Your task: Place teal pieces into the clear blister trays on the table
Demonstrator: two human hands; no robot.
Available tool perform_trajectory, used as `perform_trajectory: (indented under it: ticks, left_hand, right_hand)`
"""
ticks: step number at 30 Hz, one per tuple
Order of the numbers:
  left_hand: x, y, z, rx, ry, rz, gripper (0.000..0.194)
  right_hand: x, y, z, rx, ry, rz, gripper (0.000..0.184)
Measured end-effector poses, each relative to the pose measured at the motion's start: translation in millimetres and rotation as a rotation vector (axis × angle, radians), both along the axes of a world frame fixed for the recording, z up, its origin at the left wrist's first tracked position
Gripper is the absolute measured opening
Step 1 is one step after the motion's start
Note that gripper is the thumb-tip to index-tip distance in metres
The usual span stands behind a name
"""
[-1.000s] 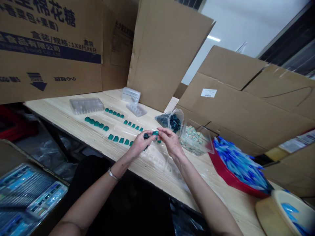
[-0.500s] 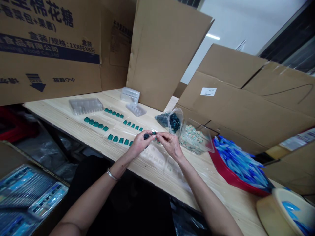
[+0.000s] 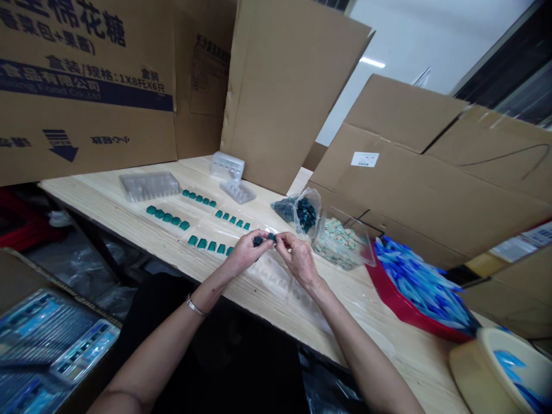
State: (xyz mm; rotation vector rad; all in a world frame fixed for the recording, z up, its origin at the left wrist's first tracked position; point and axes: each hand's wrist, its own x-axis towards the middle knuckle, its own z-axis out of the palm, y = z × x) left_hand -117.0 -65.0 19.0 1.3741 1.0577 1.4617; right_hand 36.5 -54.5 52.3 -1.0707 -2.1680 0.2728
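Observation:
My left hand point(image 3: 246, 251) is closed, with small dark green faceted pieces point(image 3: 257, 241) bunched in its fingers. One green piece point(image 3: 272, 236) sits between the fingertips of both hands, which meet over the table. The fingers of my right hand point(image 3: 297, 256) are pinched against that piece. Beneath and beside the hands lie clear plastic trays point(image 3: 276, 277). To the left, green pieces of the same look stand in short rows, such as the near-left row point(image 3: 167, 217) and the row by my left hand point(image 3: 207, 245). Fingers partly hide the held pieces.
Behind my hands lies a plastic bag of dark teal pieces point(image 3: 306, 214), beside a clear box of pale bits point(image 3: 338, 238). A red basin point(image 3: 401, 307) of blue pieces and a cream tub point(image 3: 478, 362) are at right. Clear plastic cases point(image 3: 149, 187) stand left; cardboard point(image 3: 293, 86) walls the back.
Both hands stay nearly in place. The green piece at the fingertips has shifted slightly right and down, and my right fingers have changed their pinch a little.

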Motion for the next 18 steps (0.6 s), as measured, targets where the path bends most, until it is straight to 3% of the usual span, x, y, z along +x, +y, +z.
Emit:
perform_trajectory:
  ticks: [7,13,18]
  left_hand:
    - [1.7,1.1,-7.1,-0.117,-0.076,-0.132,0.029]
    - [2.6,6.4,-12.4,0.096,0.235,0.185,0.016]
    - [1.5,4.8,-9.0,0.104,0.231,0.110,0.016]
  right_hand:
    - [-1.7,0.7,-4.0,0.089,-0.063,-0.017,0.018]
    - [-5.7,-2.2,-9.5,0.231,-0.177,-0.031,0.018]
    - [-5.9,-5.9,-12.0,0.396,-0.296,-0.043,0.020]
